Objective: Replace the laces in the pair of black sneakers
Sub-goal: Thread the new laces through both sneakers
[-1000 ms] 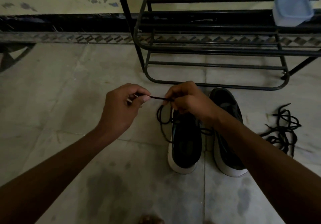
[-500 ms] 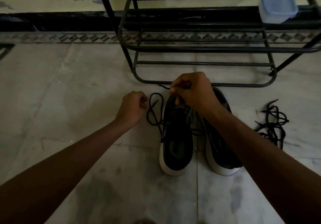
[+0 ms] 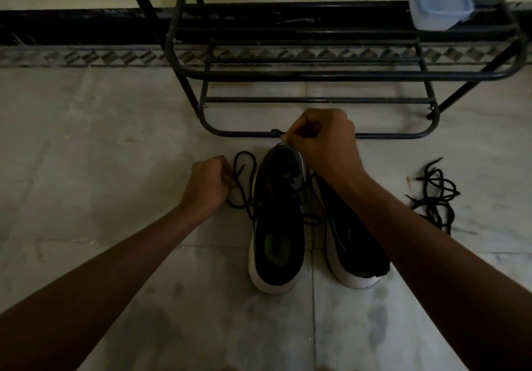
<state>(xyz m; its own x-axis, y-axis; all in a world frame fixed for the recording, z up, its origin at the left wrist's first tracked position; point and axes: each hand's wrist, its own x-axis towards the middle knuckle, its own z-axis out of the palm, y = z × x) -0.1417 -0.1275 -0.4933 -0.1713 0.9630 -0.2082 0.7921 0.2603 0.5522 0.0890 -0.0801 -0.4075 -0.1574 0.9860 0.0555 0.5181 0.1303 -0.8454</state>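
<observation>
Two hands: my left hand (image 3: 205, 182) is curled, pinching a slack loop of the lace (image 3: 245, 152) just beside the sneaker I am lacing (image 3: 277, 221); my right hand (image 3: 322, 140) is curled too, pinching the lace's other end above that sneaker's toe.
Sneakers: both stand side by side on the floor (image 3: 100, 155), toes toward the shoe rack (image 3: 374, 134); the second sneaker (image 3: 354, 244) lies partly under my right forearm.
Risk, tangle: the slack loop crosses itself by my left hand, so a hard pull could cinch it into a knot.
Risk, uneven ends: pulling more with one hand would likely leave one side short.
Risk, missed eyelet: the light is dim and I cannot tell how many eyelets are threaded.
Risk, mix-up: the loose laces (image 3: 434, 195) lie well apart on the right, probably the old pair.
Edges: the rack's bottom bar runs just behind my right hand, so reaching forward could knock my knuckles on it.
Open room: the floor to my left and toward me lets me draw the lace out.
</observation>
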